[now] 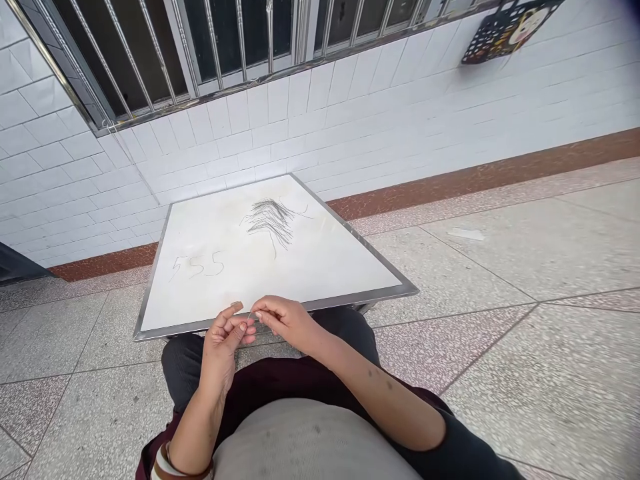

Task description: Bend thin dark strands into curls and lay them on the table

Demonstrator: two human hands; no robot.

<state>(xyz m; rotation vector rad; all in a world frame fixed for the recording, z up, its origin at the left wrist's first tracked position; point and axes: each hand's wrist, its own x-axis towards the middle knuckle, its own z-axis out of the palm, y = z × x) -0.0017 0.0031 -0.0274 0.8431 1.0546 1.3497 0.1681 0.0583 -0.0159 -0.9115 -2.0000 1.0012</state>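
In the head view our left hand [225, 335] and right hand [286, 319] met at the near rim of the board [350, 270], fingertips pinched together. What they pinched was too fine to tell. The thin dark strands [270, 219] lay fanned on the board's far part, well apart from both hands. We judged that a draught or a nudge could scatter such light wisps off the smooth, white, metal-framed panel.

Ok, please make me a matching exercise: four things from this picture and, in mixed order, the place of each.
1. dark strands
2. 555 writing
3. right hand
4. white scrap

a. on the floor, right of the board
b. at the board's near edge
c. far part of the board
d. left part of the board

Pairs: 1-c, 2-d, 3-b, 4-a
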